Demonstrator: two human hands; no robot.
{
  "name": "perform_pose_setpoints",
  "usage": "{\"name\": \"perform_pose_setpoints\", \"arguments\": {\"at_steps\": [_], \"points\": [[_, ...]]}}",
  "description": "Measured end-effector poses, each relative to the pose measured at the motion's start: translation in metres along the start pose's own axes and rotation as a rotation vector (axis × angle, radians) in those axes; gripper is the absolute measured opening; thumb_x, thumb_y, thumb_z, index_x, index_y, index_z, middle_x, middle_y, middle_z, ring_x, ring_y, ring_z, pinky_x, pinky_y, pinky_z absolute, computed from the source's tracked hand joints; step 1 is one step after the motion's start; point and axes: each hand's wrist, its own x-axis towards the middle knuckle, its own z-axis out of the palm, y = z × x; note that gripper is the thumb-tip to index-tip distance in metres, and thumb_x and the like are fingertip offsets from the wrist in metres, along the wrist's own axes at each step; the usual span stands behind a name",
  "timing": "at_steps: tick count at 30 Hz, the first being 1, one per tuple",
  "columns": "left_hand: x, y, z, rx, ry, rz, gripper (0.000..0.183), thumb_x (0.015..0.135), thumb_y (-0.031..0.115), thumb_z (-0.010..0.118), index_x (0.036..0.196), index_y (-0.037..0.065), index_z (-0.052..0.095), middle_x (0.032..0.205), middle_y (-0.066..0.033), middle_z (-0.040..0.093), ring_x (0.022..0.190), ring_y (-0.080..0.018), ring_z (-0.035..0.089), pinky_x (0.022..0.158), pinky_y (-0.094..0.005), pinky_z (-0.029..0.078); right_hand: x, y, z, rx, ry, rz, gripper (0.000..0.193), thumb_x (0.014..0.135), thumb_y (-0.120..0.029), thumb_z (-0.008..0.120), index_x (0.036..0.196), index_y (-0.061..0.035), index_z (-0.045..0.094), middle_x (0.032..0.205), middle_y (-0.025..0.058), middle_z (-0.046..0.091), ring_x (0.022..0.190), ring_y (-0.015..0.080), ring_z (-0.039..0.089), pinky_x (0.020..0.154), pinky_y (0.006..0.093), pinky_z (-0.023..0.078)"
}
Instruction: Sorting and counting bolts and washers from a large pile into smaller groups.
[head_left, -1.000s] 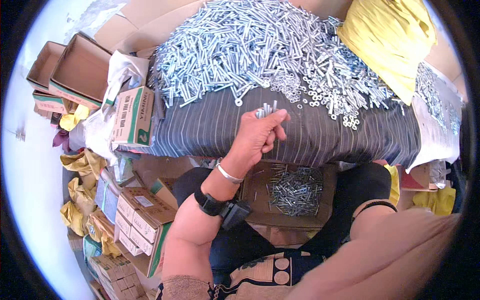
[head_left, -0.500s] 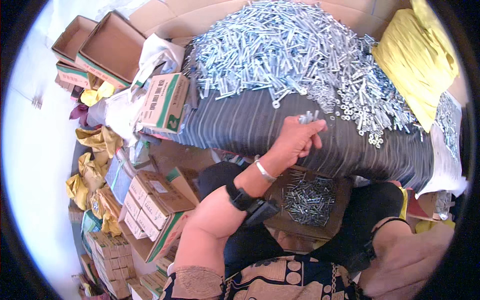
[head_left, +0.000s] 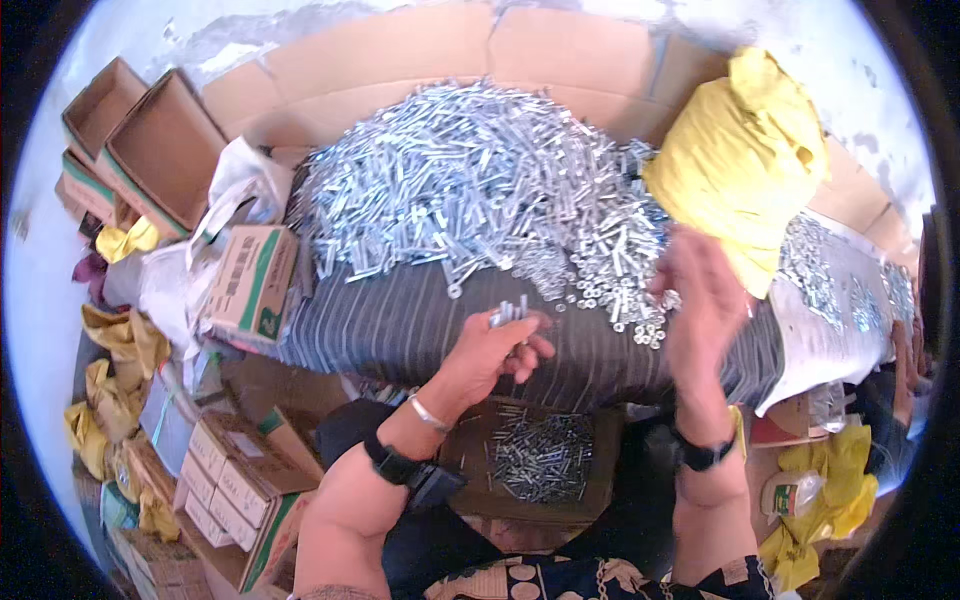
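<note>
My left hand [head_left: 497, 350] is closed around several silvery metal bolts [head_left: 509, 312], whose ends stick up above the fingers. It hovers over the near side of a dark striped cloth [head_left: 400, 312]. My right hand [head_left: 702, 305] is smeared by motion beside the right end of a big heap of bolts [head_left: 440, 180]; whether its fingers hold anything is unclear. Just left of it, loose nuts and washers [head_left: 648, 333] lie on the cloth, with a patch of small rings [head_left: 543, 268] farther left. Behind it stands a yellow sack [head_left: 735, 160].
Between my legs sits a carton of darker bolts [head_left: 540, 455]. At left are a green-and-white box [head_left: 252, 280], open empty cartons [head_left: 165, 150] and a carton packed with small boxes [head_left: 225, 480]. Cardboard [head_left: 380, 50] lines the wall. Another person's arm [head_left: 903, 375] shows at far right.
My right hand has come up from beside my lap to the right end of the heap. My left hand still holds the bolts. The view has shifted, showing more at right.
</note>
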Motion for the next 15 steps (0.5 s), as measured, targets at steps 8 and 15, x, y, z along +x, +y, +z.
{"name": "perform_pose_setpoints", "arguments": {"at_steps": [8, 15], "points": [[0.007, 0.004, 0.011, 0.078, -0.031, -0.078, 0.026, 0.092, 0.018, 0.058, 0.104, -0.004, 0.062, 0.064, -0.0085, 0.062, 0.039, -0.0068, 0.044, 0.033, -0.0227, 0.032, 0.023, 0.089, -0.024, -0.24, -0.148, 0.285, 0.012, 0.085, -0.01, 0.066, 0.084, 0.0017, 0.064, 0.066, 0.0062, 0.062, 0.053, 0.0077, 0.057, 0.049, 0.0232, 0.045], [0.006, 0.009, 0.015, 0.123, -0.005, -0.112, 0.025, 0.091, 0.018, 0.059, 0.104, -0.003, 0.062, 0.057, -0.0043, 0.056, 0.037, -0.0047, 0.041, 0.031, -0.0213, 0.03, 0.033, 0.161, -0.022, -0.843, -0.435, -0.486, 0.023, 0.069, 0.005, 0.057, 0.087, -0.004, 0.067, 0.089, 0.0146, 0.066, 0.082, 0.0323, 0.064, 0.071, 0.0385, 0.052]]}}
